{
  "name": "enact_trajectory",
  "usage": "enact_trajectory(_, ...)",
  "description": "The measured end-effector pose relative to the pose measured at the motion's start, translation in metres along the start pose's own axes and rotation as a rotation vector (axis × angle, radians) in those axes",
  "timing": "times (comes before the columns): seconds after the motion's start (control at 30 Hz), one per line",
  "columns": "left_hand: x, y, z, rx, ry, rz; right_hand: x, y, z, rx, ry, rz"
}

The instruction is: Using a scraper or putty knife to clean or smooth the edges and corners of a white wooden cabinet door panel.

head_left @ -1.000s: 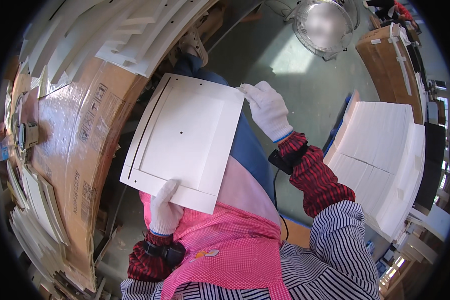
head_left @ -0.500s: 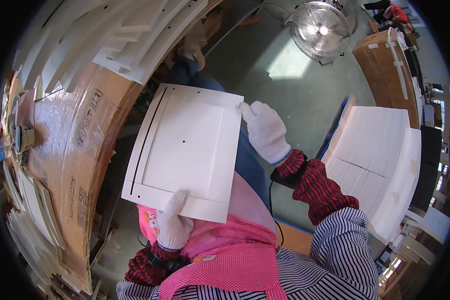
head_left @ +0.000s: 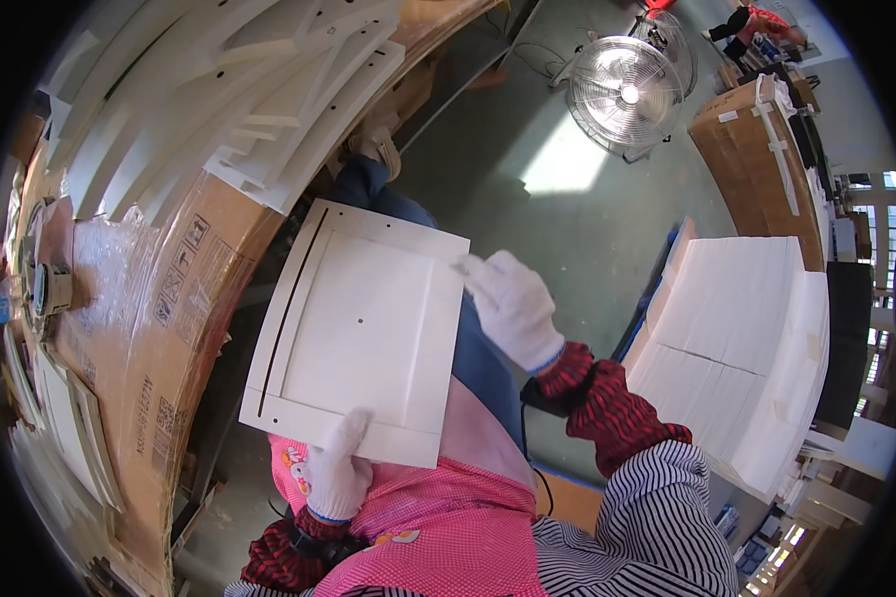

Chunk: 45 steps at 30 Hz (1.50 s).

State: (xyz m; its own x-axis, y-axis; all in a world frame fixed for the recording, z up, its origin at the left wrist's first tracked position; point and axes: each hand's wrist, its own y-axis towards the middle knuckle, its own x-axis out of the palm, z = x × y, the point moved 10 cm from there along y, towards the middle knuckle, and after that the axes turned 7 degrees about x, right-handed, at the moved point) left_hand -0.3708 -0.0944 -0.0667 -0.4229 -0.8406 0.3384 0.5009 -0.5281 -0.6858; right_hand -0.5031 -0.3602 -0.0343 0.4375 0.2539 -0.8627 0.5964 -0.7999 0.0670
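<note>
A white framed panel [head_left: 359,363] with a recessed middle, a dark slot along its left side and a small dark hole at its centre lies tilted across my lap. My left hand [head_left: 337,476], in a white knit glove, grips the panel's near edge, thumb on top and fingers hidden beneath. At the panel's upper right corner is my right hand [head_left: 513,306], gloved the same way. Its fingers are pressed together with the tips over the right border. Something small and greyish may be at those fingertips, but it is too blurred to name.
A cardboard box [head_left: 194,298] under clear wrap stands at left, with white frame parts [head_left: 259,109] piled on it. A stack of white boards [head_left: 717,318] sits at right, near a brown carton [head_left: 757,159]. A metal fan [head_left: 622,90] stands ahead; a person [head_left: 767,30] is farther off.
My right hand has moved slightly inward over the panel's corner, its fingers now closer together. The left hand keeps its hold. The whole view has shifted a little.
</note>
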Motion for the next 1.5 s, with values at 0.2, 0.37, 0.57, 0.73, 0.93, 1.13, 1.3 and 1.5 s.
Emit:
enact_trajectory(0.2,0.005,0.001,0.000,-0.017,-0.039,-0.025,0.015,0.049,0.035,-0.007,-0.105,0.068)
enact_trajectory(0.37,0.003,0.000,-0.001,-0.036,-0.049,-0.020,0.027,0.043,0.030,-0.102,-0.160,0.032)
enact_trajectory(0.57,-0.002,0.002,-0.007,-0.029,-0.094,0.031,0.030,0.033,0.018,-0.167,-0.243,0.028)
enact_trajectory(0.73,0.012,0.002,-0.002,-0.069,-0.196,0.080,0.021,0.016,0.010,-0.153,-0.250,0.046)
enact_trajectory(0.93,0.013,0.010,0.006,0.221,0.120,0.019,-0.031,-0.057,-0.071,-0.172,-0.083,-0.048)
enact_trajectory(1.13,0.036,-0.002,0.017,0.069,-0.041,-0.047,-0.035,-0.113,-0.129,-0.475,0.184,-0.405)
enact_trajectory(1.3,0.009,0.007,0.010,0.197,0.226,-0.186,-0.003,0.003,-0.008,0.051,-0.089,0.032)
enact_trajectory(1.5,0.000,0.011,0.012,0.598,0.669,-0.330,0.064,0.000,0.035,0.107,-0.055,0.038)
